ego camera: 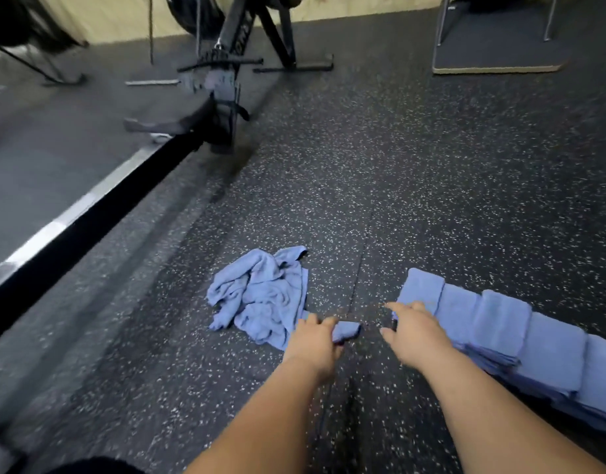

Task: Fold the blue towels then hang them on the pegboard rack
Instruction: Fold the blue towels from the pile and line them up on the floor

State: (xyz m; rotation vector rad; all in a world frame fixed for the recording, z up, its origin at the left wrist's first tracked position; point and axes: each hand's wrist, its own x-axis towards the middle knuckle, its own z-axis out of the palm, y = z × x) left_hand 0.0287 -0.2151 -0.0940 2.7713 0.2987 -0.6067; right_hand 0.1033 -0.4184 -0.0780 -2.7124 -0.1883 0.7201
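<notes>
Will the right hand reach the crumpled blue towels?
Probably yes: the right hand is open, with only bare floor between it and the corner of the crumpled blue towels that the left hand grips.

Bare left hand (313, 340), right hand (413, 331), dark garment (96, 466)

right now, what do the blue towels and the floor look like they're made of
The crumpled towel pile: soft woven cloth, perhaps cotton terry or microfibre; matte, fuzzy, falling in loose folds. The folded towels: the same blue cloth, by the look. The floor: likely rubber matting, matte black with pale flecks and a seam between sheets.
</notes>
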